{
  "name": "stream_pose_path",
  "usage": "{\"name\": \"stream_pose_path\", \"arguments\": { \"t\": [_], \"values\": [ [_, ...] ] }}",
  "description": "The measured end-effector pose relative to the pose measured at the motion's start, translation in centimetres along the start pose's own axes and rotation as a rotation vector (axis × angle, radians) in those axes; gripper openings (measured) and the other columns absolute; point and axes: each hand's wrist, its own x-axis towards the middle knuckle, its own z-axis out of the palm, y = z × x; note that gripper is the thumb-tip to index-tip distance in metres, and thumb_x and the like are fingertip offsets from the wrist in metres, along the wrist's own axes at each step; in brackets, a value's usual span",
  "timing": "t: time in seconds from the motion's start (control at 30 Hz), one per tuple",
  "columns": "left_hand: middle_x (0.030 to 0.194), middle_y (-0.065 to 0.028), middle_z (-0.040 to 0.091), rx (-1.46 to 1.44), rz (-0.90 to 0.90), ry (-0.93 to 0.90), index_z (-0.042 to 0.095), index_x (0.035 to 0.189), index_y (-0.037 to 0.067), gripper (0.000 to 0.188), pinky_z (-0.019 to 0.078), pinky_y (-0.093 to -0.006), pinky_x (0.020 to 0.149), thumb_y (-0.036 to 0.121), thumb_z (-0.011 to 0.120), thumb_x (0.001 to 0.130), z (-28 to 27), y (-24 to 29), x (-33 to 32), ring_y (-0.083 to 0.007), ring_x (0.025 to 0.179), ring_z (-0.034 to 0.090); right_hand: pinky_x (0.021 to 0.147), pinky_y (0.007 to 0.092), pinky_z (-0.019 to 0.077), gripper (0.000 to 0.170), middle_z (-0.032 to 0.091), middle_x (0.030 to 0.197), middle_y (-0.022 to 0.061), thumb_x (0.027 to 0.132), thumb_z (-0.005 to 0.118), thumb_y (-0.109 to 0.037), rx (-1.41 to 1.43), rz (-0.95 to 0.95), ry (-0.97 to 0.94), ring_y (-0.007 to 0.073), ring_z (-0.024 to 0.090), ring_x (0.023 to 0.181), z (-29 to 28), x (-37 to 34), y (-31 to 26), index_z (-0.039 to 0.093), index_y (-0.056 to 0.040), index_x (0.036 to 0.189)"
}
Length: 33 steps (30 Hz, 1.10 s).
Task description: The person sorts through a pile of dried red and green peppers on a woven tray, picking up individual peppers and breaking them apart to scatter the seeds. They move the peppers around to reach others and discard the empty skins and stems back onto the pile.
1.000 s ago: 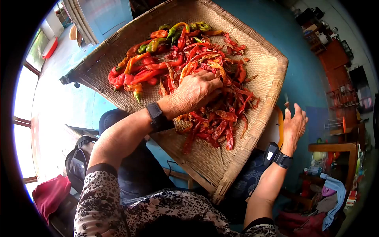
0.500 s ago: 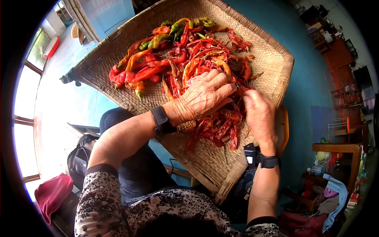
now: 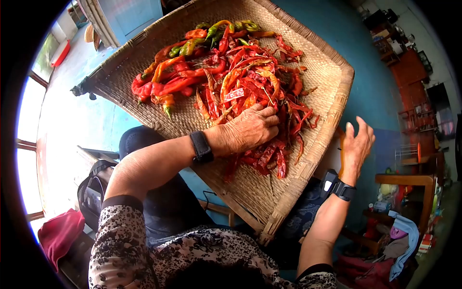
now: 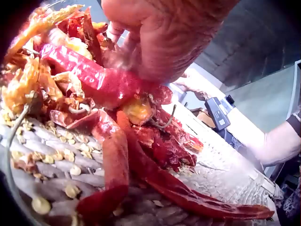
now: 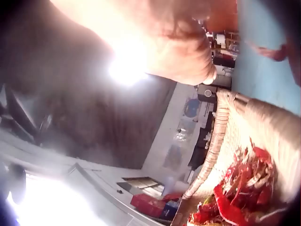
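A woven tray [image 3: 255, 200] holds a heap of wrinkled, dried red chilies [image 3: 269, 156]. My left hand [image 3: 248, 131] lies over the heap's near side, its fingers curled down among the chilies and partly hidden. Close up in the left wrist view, it grips a glossy red chili [image 4: 113, 87]. Out past the tray's right rim is my right hand [image 3: 355, 148], with fingers apart and nothing between them. In the right wrist view, a blurred red piece [image 5: 273, 52] shows against the blue floor.
Fresher red peppers [image 3: 180, 86] and green peppers [image 3: 190, 47] lie on the tray's far left. A small red-and-white slip [image 3: 234, 94] rests on the heap. Loose seeds [image 4: 70, 155] dot the weave. A wooden chair [image 3: 406, 179] with cloths stands at right.
My right hand came in from beyond the right rim to the left hand over the heap, then moved back out. The left hand has shifted nearer, uncovering the red-and-white slip.
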Motion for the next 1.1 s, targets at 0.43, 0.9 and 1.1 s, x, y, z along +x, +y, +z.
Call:
{"name": "stream_pose_path", "arguments": {
  "t": [0.43, 0.9, 1.1],
  "values": [
    [0.089, -0.0078, 0.057, -0.114, -0.172, 0.242, 0.057, 0.091, 0.006, 0.023, 0.0455, -0.0364, 0.074, 0.014, 0.066, 0.071, -1.7, -1.0, -0.4, -0.0258, 0.086, 0.055, 0.065, 0.0386, 0.052, 0.019, 0.066, 0.084, 0.0177, 0.086, 0.064, -0.014, 0.603, -0.422, -0.491, 0.0315, 0.067, 0.075, 0.8, -1.8, -12.5, 0.062, 0.0001, 0.099],
    [0.08, -0.0099, 0.056, -0.187, -0.351, 0.166, 0.053, 0.087, 0.006, 0.01, 0.0514, -0.0392, 0.064, 0.013, 0.059, 0.086, -2.4, -2.2, -0.6, -0.0289, 0.077, 0.061, 0.064, 0.0324, 0.0501, 0.028, 0.064, 0.084, 0.0126, 0.091, 0.059, -0.023, 0.101, 0.247, -0.05, 0.0261, 0.062, 0.069, 0.6, -0.7, 4.2, 0.062, -0.0022, 0.11],
    [0.077, -0.0131, 0.06, -0.459, -0.371, 0.283, 0.055, 0.091, 0.004, 0.008, 0.05, -0.0394, 0.065, 0.012, 0.058, 0.089, -3.2, -1.6, -0.2, -0.0316, 0.074, 0.062, 0.081, 0.0397, 0.0496, 0.045, 0.057, 0.112, 0.0157, 0.079, 0.071, -0.014, 0.422, -0.064, -0.046, 0.0308, 0.06, 0.092, 0.0, -0.4, -3.3, 0.056, -0.007, 0.121]
  ]
}}
